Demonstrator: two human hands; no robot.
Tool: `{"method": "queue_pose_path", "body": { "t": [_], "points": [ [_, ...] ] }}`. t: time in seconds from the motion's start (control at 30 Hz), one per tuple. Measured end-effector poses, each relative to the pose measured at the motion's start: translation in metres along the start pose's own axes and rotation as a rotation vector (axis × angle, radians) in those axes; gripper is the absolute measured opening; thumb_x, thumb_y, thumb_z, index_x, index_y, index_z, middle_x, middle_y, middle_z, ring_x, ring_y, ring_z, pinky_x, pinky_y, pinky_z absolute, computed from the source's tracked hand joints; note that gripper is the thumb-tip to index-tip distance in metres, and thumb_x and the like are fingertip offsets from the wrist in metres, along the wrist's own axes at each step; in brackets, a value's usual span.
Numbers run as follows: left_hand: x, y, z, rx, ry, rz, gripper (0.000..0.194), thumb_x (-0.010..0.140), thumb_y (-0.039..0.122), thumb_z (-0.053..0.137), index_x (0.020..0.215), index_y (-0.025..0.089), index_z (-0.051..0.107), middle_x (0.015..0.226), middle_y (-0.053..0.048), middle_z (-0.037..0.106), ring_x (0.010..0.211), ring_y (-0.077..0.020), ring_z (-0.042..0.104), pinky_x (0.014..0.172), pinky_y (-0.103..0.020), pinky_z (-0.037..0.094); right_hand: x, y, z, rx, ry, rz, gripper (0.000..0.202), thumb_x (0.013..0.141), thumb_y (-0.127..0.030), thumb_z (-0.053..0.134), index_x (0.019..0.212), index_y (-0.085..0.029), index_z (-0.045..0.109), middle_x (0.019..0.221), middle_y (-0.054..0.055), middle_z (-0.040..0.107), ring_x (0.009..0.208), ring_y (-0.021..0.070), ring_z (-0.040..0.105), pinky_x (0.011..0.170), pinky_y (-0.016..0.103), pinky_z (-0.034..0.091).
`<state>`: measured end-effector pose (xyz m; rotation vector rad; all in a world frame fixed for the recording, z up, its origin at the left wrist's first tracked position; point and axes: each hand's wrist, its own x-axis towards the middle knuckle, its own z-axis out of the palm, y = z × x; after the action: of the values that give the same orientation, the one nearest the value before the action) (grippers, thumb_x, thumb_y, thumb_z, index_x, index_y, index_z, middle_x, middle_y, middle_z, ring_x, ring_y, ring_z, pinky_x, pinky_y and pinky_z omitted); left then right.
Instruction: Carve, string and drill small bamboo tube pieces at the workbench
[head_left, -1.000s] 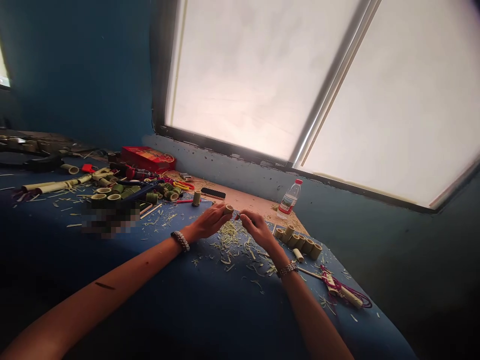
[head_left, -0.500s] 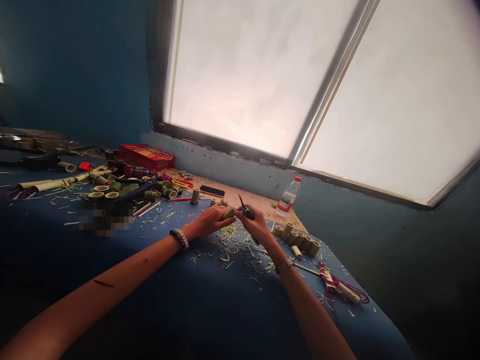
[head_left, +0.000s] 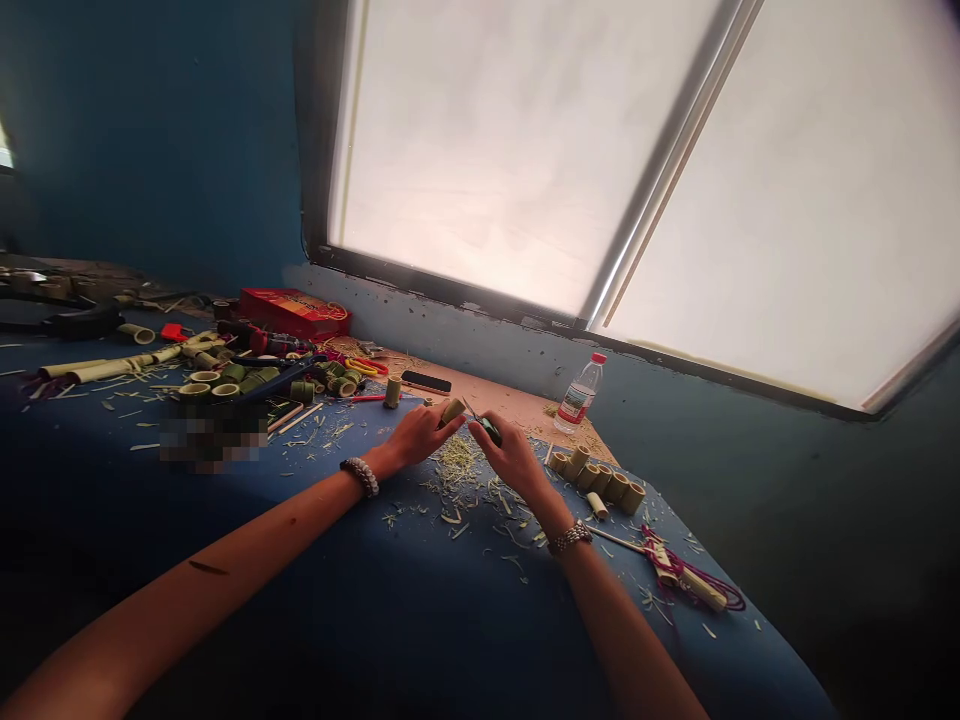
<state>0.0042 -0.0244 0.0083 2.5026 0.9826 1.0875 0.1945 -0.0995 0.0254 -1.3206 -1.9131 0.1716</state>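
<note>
My left hand (head_left: 417, 436) grips a short bamboo tube (head_left: 451, 410) above the blue cloth-covered table (head_left: 337, 600). My right hand (head_left: 510, 455) is closed on a small knife with a green handle (head_left: 486, 428), its blade touching the tube's end. A heap of pale shavings (head_left: 459, 462) lies directly beneath both hands. To the right of my right hand, a row of several cut bamboo tubes (head_left: 596, 478) rests on the cloth.
A water bottle (head_left: 580, 393) stands near the window sill. A red box (head_left: 294, 312), scissors (head_left: 364, 367), a black phone (head_left: 426, 382) and several bamboo rings (head_left: 225, 382) crowd the far left. A tube wound with purple cord (head_left: 694, 582) lies at right.
The knife in my right hand rose with its blade pointing up, then came back down against the tube's end. My left hand has turned the tube slightly.
</note>
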Motion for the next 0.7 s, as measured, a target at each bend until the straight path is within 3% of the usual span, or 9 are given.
{"method": "queue_pose_path", "body": {
  "t": [0.1, 0.2, 0.4, 0.57, 0.7],
  "points": [
    [0.001, 0.001, -0.001, -0.057, -0.028, -0.113, 0.026, 0.1, 0.047, 0.045, 0.092, 0.023, 0.05, 0.064, 0.003, 0.054, 0.058, -0.0186, 0.052, 0.059, -0.03, 0.031, -0.002, -0.001, -0.001, -0.16, -0.045, -0.017, 0.049, 0.105, -0.058, 0.034, 0.092, -0.02, 0.061, 0.069, 0.001, 0.057, 0.064, 0.0165, 0.052, 0.062, 0.026, 0.029],
    [0.002, 0.002, 0.0, -0.093, -0.062, -0.122, 0.02, 0.097, 0.042, 0.049, 0.091, 0.023, 0.049, 0.066, 0.002, 0.056, 0.061, -0.0181, 0.052, 0.059, -0.03, 0.032, -0.001, 0.001, -0.002, -0.277, -0.047, -0.014, 0.043, 0.105, -0.055, 0.04, 0.1, -0.02, 0.066, 0.073, 0.003, 0.063, 0.067, 0.0185, 0.057, 0.062, 0.026, 0.029],
    [-0.001, 0.004, 0.003, -0.116, -0.088, -0.093, 0.03, 0.096, 0.046, 0.046, 0.077, 0.023, 0.044, 0.063, 0.003, 0.049, 0.059, -0.0155, 0.043, 0.057, -0.03, 0.026, -0.001, 0.001, -0.004, -0.346, -0.042, -0.019, 0.04, 0.104, -0.052, 0.046, 0.106, -0.021, 0.071, 0.077, 0.006, 0.07, 0.072, 0.0208, 0.064, 0.062, 0.025, 0.029],
    [-0.003, 0.004, 0.004, -0.098, -0.114, -0.075, 0.034, 0.097, 0.051, 0.044, 0.077, 0.023, 0.046, 0.062, 0.002, 0.05, 0.059, -0.0163, 0.045, 0.058, -0.031, 0.025, 0.001, 0.001, -0.004, -0.363, -0.031, -0.037, 0.038, 0.103, -0.05, 0.048, 0.104, -0.022, 0.073, 0.075, 0.006, 0.07, 0.071, 0.0209, 0.065, 0.062, 0.026, 0.029],
    [-0.005, 0.008, 0.004, -0.091, -0.106, -0.056, 0.035, 0.099, 0.052, 0.042, 0.078, 0.023, 0.044, 0.063, 0.002, 0.048, 0.058, -0.0159, 0.043, 0.059, -0.031, 0.026, 0.007, 0.017, -0.017, -0.39, 0.087, 0.089, 0.041, 0.102, -0.052, 0.047, 0.102, -0.021, 0.073, 0.076, 0.008, 0.07, 0.07, 0.0212, 0.063, 0.06, 0.027, 0.028]
  ]
}}
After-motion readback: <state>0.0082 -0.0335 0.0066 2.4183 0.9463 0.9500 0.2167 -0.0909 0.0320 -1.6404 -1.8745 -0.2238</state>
